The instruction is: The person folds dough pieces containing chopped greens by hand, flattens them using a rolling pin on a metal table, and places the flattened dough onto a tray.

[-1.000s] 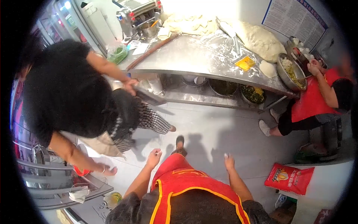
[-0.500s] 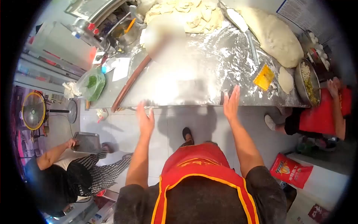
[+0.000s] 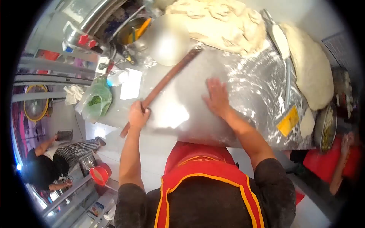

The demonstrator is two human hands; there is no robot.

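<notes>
My left hand (image 3: 138, 114) is closed around a long brown wooden rolling pin (image 3: 165, 79). The pin lies slantwise, its near end jutting past the front edge of the metal table (image 3: 197, 102). With fingers spread, my right hand (image 3: 218, 98) is over the middle of the tabletop; whether the palm touches it I cannot tell. A large lumpy heap of dough (image 3: 224, 24) lies at the back, beyond the pin's floury far end. To the right, white flour is smeared on the metal beside a yellow scraper (image 3: 288, 121) and a small flat dough piece (image 3: 307, 123).
A long dough slab (image 3: 311, 68) rests at the back right, near a bowl of filling (image 3: 327, 129). On the left are a plastic bag of greens (image 3: 98, 100) and a white sheet (image 3: 131, 84). One person in red stands at right; another (image 3: 62, 161) is at left.
I have moved closer to the table. My left hand has taken hold of the rolling pin, and my right hand has come in over the tabletop. The person at left is farther off.
</notes>
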